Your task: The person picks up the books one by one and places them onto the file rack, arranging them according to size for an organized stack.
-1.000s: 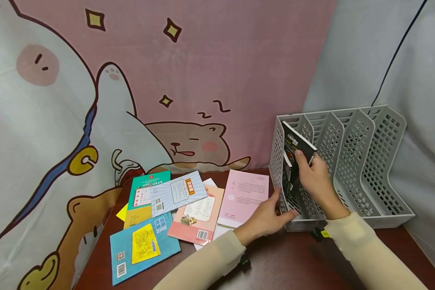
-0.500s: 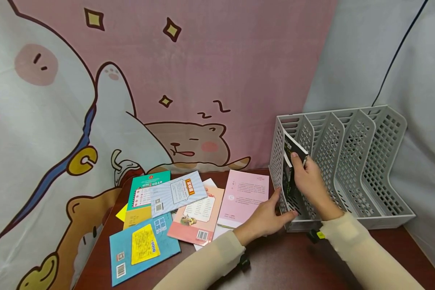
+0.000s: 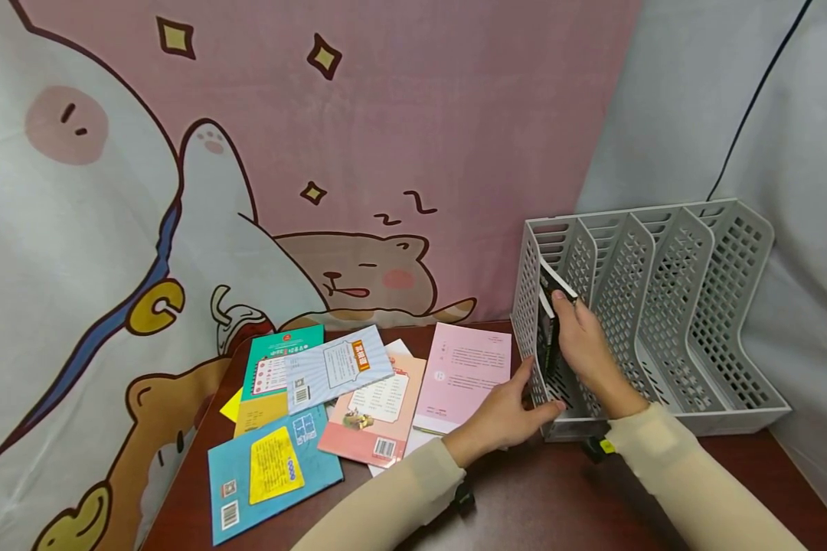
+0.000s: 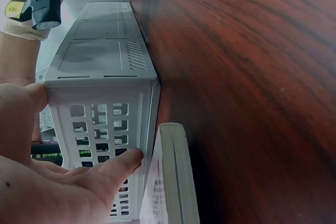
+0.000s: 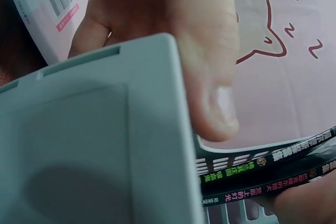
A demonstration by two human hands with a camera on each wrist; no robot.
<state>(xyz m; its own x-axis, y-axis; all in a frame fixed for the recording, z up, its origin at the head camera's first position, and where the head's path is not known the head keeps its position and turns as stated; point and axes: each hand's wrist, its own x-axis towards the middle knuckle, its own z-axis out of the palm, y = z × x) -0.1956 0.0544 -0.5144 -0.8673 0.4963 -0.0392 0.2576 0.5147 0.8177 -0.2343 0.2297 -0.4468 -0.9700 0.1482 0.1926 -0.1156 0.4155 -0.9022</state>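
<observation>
My right hand (image 3: 589,344) pinches a thin black book (image 3: 560,280) by its front edge, in the leftmost compartment of a grey perforated file holder (image 3: 724,422). Just left of it, in that same compartment, stands another black book (image 3: 544,329). Colored lettering shows on the two dark spines in the right wrist view, with part of the right hand (image 5: 307,203) below them. My left hand (image 3: 499,413) grips the holder's front left corner; the left wrist view has its thumb at the front edge and a finger (image 4: 126,163) against the side wall.
Left of the holder lies a pink book (image 3: 462,375), close to its side wall. Farther left spread several overlapping books, including a salmon one (image 3: 365,440), a light blue striped one (image 3: 334,383), a green one (image 3: 296,337) and a blue one (image 3: 227,467). A cartoon backdrop hangs behind.
My right hand has moved down and a little left, and the black book has sunk deeper into the leftmost compartment. The left hand has stayed on the holder's corner.
</observation>
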